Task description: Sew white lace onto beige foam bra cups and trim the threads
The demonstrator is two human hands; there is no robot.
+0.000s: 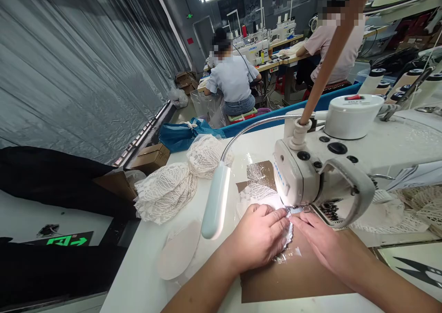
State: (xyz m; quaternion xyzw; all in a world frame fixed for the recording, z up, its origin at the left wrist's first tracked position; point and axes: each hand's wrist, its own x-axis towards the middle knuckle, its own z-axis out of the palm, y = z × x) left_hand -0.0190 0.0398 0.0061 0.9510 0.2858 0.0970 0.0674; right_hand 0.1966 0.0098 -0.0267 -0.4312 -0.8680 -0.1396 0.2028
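Viewpoint: I watch through the head camera, which looks down on two bare hands at a sewing machine (297, 172).
Lace (254, 192): white; lies on the brown sheet (293, 283) in front of the machine, partly under its head. Its ruffled edge shows between the hands.
Left hand (260, 232): palm down on the lace, fingers together, tips just beside the sewing point. I cannot tell whether it pinches the cloth or only presses it.
Right hand (322, 239): low over the brown sheet, fingers extended toward the ruffled edge, tips near those of the left hand. I cannot tell whether it grips anything.
Sewing point: lit brightly; I cannot make out the needle.
Lamp (214, 207): attached by a bent metal neck; hangs left of the machine, above the table (140, 274).
Lace stacks: a near stack (167, 192) and a far stack (207, 156), side by side on the table, left of the work.
Ovals (180, 254): pale, flat; lie on the table below the lamp, left of the left forearm.
Blue bag (189, 131): behind the stacks, tied at the top.
Thread cones (373, 82): upright, behind the machine, at right.
Co-workers: one in a light blue shirt (235, 76), one in a pink shirt (340, 46); both sit beyond the table.
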